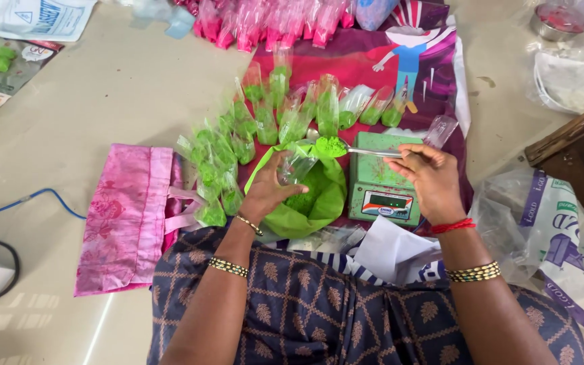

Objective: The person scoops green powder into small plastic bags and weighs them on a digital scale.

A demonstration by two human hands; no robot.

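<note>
My left hand (270,190) holds a small clear plastic pouch (297,167) with its mouth open, over a green bag of bright green powder (319,199). My right hand (427,177) grips a metal spoon (373,152) heaped with green powder (331,146), held level just above and right of the pouch. Under the right hand sits a small green weighing scale (381,189). Several filled pouches of green powder (265,125) lie in a curved row beyond the bag.
A pink cloth bag (126,216) lies at the left. Pink powder pouches (265,23) line the far edge of a printed sheet (373,61). Printed plastic bags (549,230) and a wooden stool leg (576,138) stand right. A blue cable (28,199) crosses the floor.
</note>
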